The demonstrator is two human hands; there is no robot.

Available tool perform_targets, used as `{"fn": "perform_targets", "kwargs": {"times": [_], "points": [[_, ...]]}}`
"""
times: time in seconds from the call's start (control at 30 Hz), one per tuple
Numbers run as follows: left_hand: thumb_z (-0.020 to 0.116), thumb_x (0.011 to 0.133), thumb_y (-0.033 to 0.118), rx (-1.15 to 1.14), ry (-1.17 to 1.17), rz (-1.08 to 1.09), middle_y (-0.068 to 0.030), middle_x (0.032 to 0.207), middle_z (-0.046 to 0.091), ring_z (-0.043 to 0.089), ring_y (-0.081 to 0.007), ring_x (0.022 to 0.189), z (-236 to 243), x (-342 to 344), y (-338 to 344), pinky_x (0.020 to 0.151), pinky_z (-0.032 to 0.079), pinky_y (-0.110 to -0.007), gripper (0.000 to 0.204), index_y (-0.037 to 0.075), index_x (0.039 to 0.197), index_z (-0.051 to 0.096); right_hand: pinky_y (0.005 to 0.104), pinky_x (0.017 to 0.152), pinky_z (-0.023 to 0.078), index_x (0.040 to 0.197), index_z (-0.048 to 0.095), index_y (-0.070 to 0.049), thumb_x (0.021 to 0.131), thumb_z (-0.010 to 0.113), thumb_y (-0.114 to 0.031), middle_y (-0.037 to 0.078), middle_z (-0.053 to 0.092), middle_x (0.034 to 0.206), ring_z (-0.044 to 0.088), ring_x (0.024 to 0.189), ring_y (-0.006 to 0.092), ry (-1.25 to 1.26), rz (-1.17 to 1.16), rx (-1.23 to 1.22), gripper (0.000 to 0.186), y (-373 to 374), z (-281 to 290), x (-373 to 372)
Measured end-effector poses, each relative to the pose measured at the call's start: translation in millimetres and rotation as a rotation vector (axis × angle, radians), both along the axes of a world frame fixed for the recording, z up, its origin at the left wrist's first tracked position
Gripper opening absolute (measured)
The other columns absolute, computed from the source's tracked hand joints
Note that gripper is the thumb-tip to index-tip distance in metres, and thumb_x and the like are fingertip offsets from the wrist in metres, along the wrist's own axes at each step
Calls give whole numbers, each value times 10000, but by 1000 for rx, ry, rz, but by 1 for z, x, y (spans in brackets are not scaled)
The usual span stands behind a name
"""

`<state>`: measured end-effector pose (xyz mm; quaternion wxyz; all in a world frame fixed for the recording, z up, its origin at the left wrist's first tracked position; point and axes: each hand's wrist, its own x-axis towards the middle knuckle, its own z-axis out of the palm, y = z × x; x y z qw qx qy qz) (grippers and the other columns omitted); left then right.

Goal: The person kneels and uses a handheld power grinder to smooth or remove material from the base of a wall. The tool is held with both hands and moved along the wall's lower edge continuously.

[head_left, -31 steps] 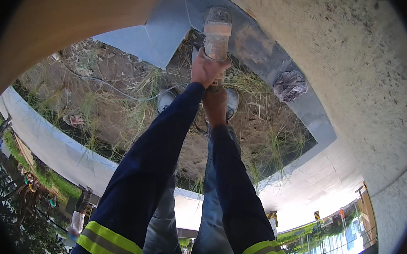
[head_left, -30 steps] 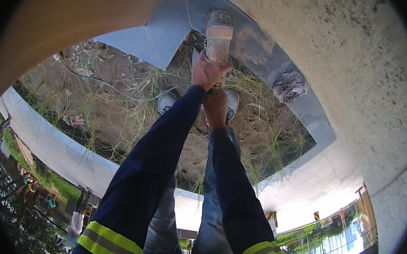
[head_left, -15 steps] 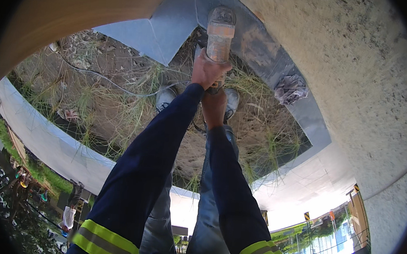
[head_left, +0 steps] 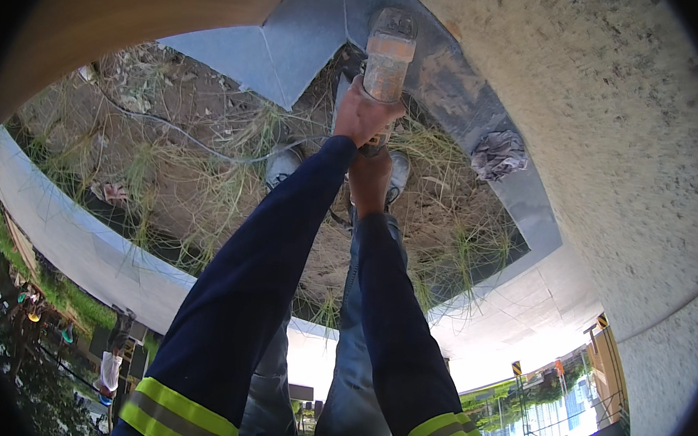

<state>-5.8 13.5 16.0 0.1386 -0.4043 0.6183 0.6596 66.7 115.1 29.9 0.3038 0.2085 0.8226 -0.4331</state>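
A dusty angle grinder (head_left: pixel 386 77), grey and faded orange, is held out in front of me at the top middle. Its head meets the grey stone border at the foot of the speckled wall; the working face underneath is hidden. My left hand (head_left: pixel 365 114) is wrapped round the grinder's body. Closer to me, my right hand (head_left: pixel 370 175) is closed round its rear end. A thin grey cable (head_left: pixel 183 134) runs across the soil on the left towards the tool. Beside the border on the right lies a crumpled greyish rag (head_left: pixel 499 155).
Both shoes (head_left: pixel 284 169) stand on soil with dry grass (head_left: pixel 227 200) around them. Grey slabs (head_left: pixel 280 49) edge the bed, and a rough speckled wall (head_left: pixel 617 141) rises on the right. A smooth brown surface (head_left: pixel 136 4) curves over the upper left. Another person (head_left: pixel 111 367) is far off, lower left.
The grinder and both my hands have shifted slightly to the right along the grey border. My grip looks the same, and my feet have stayed in place.
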Motion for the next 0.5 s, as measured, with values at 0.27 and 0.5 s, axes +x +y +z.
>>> {"fn": "perform_targets", "kwargs": {"times": [0.27, 0.5], "points": [[910, 701, 278, -81, 60, -74, -176, 1127, 750, 750, -265, 985, -7, -8, -5, 900, 597, -382, 717, -67, 1253, 612, 461, 779, 547, 1064, 674, 60, 916, 753, -256, 269, 769, 959, 770, 974, 422, -27, -67, -60, 359, -16, 14, -10], [911, 692, 283, -90, -3, -65, -174, 1113, 755, 756, -273, 969, -2, -4, -7, 894, 598, -390, 719, -69, 1248, 621, 431, 792, 550, 1083, 674, 64, 908, 762, -254, 248, 775, 966, 781, 950, 367, -25, -59, -32, 373, -12, 4, -3]]}}
